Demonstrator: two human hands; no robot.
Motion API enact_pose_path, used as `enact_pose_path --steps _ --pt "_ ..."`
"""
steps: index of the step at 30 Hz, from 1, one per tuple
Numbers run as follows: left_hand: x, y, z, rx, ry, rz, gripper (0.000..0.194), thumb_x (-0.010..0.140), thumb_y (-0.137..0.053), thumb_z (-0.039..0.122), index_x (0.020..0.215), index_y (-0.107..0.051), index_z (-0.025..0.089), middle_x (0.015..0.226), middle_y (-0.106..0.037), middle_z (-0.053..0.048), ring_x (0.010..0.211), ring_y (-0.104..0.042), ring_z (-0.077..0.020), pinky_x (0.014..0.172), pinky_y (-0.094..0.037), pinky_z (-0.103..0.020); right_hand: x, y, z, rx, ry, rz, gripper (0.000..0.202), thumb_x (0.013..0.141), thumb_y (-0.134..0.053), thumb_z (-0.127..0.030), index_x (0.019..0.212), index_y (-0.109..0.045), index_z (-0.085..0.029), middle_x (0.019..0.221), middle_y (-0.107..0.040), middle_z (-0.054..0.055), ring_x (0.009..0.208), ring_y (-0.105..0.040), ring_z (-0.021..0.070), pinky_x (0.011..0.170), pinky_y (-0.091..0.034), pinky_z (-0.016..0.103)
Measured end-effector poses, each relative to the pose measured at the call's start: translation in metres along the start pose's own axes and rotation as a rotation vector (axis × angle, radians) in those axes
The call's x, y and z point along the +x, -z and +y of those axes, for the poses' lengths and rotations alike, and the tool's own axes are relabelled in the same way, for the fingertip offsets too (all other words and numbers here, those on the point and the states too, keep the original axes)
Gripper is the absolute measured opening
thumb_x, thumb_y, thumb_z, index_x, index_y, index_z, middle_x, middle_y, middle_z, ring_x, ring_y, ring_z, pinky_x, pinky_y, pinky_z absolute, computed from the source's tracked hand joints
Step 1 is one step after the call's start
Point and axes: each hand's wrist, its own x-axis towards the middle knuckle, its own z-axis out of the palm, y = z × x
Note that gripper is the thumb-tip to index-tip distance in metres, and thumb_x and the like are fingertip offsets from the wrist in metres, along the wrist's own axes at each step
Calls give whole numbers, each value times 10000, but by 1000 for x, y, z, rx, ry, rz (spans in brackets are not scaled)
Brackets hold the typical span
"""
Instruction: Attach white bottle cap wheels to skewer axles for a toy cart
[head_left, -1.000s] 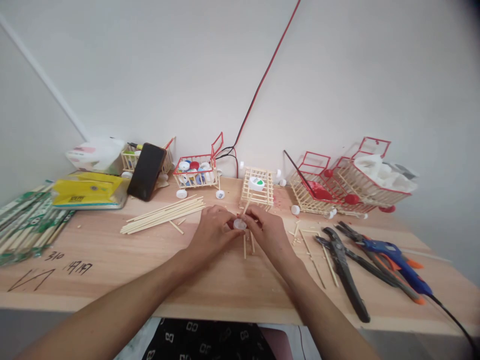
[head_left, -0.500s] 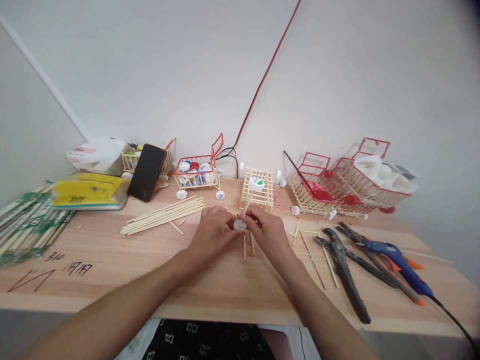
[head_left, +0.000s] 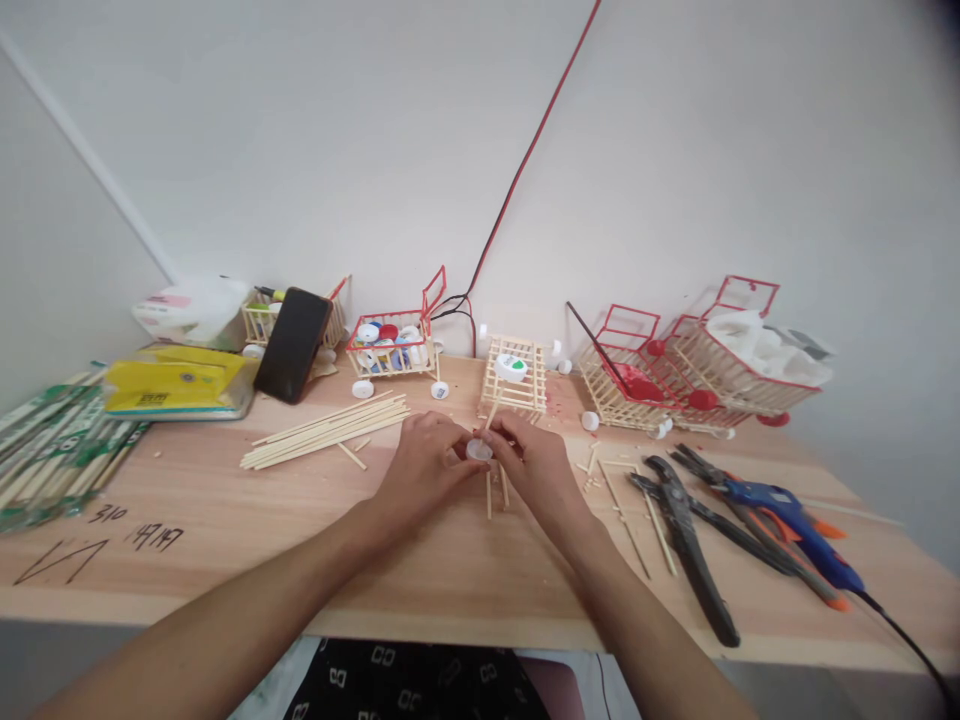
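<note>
Between thumb and fingers my left hand (head_left: 431, 455) grips a translucent white bottle cap (head_left: 478, 451), its hollow side showing. Closed in a pinch beside it, my right hand (head_left: 529, 450) holds a thin wooden stick (head_left: 493, 408) that slants upward; its lower end meets the cap's edge, where the fingers partly hide the contact. Below the hands, two short sticks (head_left: 490, 495) point toward me. Just beyond lies a small stick-built cart frame (head_left: 491, 380) with white cap wheels and a white-and-green cap (head_left: 511, 368) on it.
Left of my hands lie loose sticks (head_left: 330, 430), a phone (head_left: 294, 345) and a yellow packet (head_left: 180, 382). A cart filled with caps (head_left: 390, 350) stands behind. To the right are red-trimmed carts (head_left: 630, 385), cutting pliers (head_left: 686, 550), a blue glue gun (head_left: 795, 520) and stick scraps (head_left: 626, 520).
Almost nothing differs. Both hands keep their hold on the cap and stick, and the view has shifted very slightly.
</note>
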Motion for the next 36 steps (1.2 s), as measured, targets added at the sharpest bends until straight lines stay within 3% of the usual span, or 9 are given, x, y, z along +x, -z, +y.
enact_pose_path --steps 36 --pt "0 1 1 12 -3 -5 180 746 -703 342 703 -642 178 754 -644 -18 806 -553 -192 782 -366 -332 0 0 -2 -9 0 6 211 900 -493 -276 719 -570 -199 670 -575 -21 618 -507 122 594 -354 219"
